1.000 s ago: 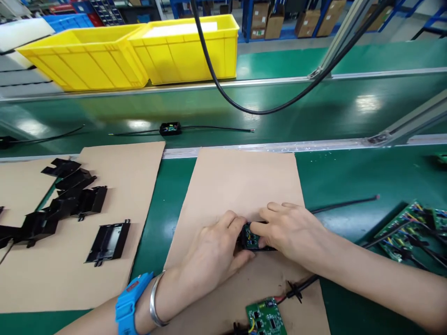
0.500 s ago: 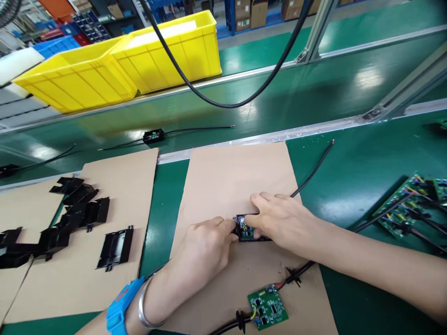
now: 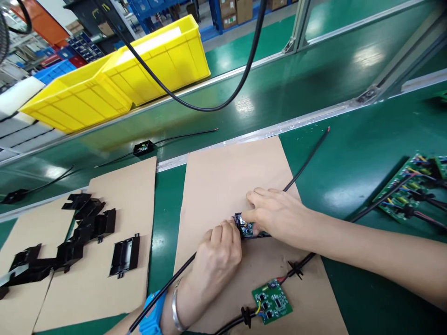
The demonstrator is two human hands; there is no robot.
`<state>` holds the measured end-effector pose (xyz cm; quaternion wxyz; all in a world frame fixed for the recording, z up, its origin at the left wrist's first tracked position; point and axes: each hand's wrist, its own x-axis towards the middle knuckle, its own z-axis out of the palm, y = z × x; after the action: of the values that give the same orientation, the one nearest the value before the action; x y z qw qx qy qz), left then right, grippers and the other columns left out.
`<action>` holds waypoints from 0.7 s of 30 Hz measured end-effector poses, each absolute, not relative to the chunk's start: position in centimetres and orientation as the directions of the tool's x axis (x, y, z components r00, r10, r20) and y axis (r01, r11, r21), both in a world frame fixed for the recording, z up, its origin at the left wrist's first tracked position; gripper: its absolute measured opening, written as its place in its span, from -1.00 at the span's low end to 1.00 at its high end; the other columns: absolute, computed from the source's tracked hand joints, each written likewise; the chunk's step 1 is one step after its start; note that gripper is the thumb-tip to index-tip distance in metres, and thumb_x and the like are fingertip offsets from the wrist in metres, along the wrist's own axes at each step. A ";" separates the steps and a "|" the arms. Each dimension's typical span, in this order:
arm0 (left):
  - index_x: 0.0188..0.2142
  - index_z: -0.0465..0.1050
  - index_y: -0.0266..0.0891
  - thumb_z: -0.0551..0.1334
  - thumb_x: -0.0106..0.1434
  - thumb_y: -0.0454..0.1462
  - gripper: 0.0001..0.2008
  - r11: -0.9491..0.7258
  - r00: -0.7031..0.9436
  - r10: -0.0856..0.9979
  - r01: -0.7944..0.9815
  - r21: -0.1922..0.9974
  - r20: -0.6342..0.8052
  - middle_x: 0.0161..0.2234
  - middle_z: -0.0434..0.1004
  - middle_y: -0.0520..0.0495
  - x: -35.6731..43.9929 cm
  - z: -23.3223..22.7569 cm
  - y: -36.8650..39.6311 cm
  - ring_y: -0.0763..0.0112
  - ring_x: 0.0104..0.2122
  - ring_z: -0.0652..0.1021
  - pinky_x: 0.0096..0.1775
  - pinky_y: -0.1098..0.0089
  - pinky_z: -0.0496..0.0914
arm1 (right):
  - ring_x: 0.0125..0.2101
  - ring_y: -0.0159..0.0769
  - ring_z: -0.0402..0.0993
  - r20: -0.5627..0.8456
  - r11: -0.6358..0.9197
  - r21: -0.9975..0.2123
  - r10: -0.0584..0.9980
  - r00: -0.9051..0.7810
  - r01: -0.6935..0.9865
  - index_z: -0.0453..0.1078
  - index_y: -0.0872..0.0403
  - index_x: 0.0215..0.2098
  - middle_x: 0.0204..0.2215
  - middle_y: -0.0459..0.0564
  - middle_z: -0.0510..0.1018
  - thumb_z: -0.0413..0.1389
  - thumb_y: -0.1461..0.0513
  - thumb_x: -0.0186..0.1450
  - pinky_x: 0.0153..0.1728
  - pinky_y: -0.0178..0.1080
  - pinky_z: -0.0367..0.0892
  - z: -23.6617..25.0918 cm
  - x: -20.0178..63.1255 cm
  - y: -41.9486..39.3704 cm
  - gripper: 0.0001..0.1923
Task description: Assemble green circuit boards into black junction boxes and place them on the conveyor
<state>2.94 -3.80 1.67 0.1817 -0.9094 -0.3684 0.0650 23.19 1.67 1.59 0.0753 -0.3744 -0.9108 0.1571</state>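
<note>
Both hands meet on a small black housing with a green circuit board (image 3: 246,228) inside it, resting on a brown cardboard sheet (image 3: 226,181). My left hand (image 3: 217,257) grips its left end with curled fingers. My right hand (image 3: 276,215) presses on its top and right side. A black cable (image 3: 307,158) runs from under my right hand toward the far right, and another black cable (image 3: 167,288) leads away under my left wrist.
A loose green circuit board with cables (image 3: 272,301) lies near the cardboard's front edge. Several black plastic housings (image 3: 87,232) sit on a second cardboard at left. More wired boards (image 3: 408,193) lie at right. Beyond runs a conveyor belt (image 3: 279,93) carrying an assembled unit (image 3: 143,148); yellow bins (image 3: 115,74) stand behind.
My left hand has curled tighter on the housing's left end. The cable ends have swung outward. The view has tilted and shifted right.
</note>
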 end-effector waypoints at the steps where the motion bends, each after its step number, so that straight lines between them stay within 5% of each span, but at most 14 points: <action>1: -0.08 0.41 -0.44 -0.07 0.20 -0.58 -0.60 -0.655 0.716 0.699 0.643 -0.397 0.007 -0.35 0.50 -0.22 3.0 1.6 -4.0 0.28 -0.45 0.46 -0.47 0.33 0.42 | -0.32 -0.24 0.26 0.016 0.671 -0.344 0.703 -0.711 0.657 0.46 0.01 -0.38 -0.38 -0.01 0.35 0.16 0.27 0.26 -0.43 -0.25 0.03 1.7 23.2 1.7 -0.94; 4: -0.05 0.39 -0.37 -0.02 0.22 -0.55 -0.62 -0.659 0.690 0.723 0.702 -0.271 0.031 -0.31 0.49 -0.17 2.4 1.4 -3.8 0.28 -0.38 0.47 -0.39 0.32 0.44 | -0.26 -0.20 0.32 -0.026 0.660 -0.373 0.696 -0.718 0.652 0.48 0.03 -0.36 -0.36 0.00 0.41 0.24 0.26 0.18 -0.35 -0.24 0.14 2.6 22.7 2.2 -0.96; 10: -0.15 0.43 -0.23 0.07 0.35 -0.42 -0.80 -0.611 0.570 0.791 0.751 0.248 0.223 -0.26 0.51 -0.08 0.9 0.8 -2.4 0.33 -0.29 0.47 -0.26 0.31 0.41 | -0.26 -0.14 0.45 -0.155 0.599 -0.376 0.711 -0.686 0.706 0.46 0.12 -0.32 -0.39 0.03 0.53 0.31 0.02 0.10 -0.33 -0.23 0.25 4.2 20.0 4.0 -0.65; 17: -0.31 0.43 -0.25 -0.01 0.33 -0.49 -0.72 -0.639 0.626 0.761 0.680 0.360 0.170 -0.36 0.42 -0.09 0.3 -0.7 -1.9 0.34 -0.33 0.39 -0.30 0.32 0.38 | -0.31 -0.16 0.49 -0.186 0.675 -0.291 0.655 -0.732 0.678 0.42 0.11 -0.30 -0.44 -0.04 0.56 0.24 0.28 0.17 -0.37 -0.22 0.22 3.5 18.2 4.5 -0.87; 21: -0.24 0.43 -0.24 0.05 0.36 -0.41 -0.81 -0.649 0.630 0.752 0.658 0.382 0.193 -0.32 0.43 -0.08 0.0 0.1 -1.5 0.33 -0.31 0.42 -0.25 0.29 0.42 | -0.23 -0.17 0.46 -0.130 0.663 -0.326 0.674 -0.727 0.674 0.42 0.11 -0.30 -0.34 -0.01 0.56 0.24 0.12 0.22 -0.25 -0.19 0.23 4.2 20.4 3.3 -0.78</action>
<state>-0.03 -1.46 0.12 -0.1392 -0.8920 -0.3952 -0.1697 20.45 3.35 4.16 0.0010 -0.3696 -0.9119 0.1786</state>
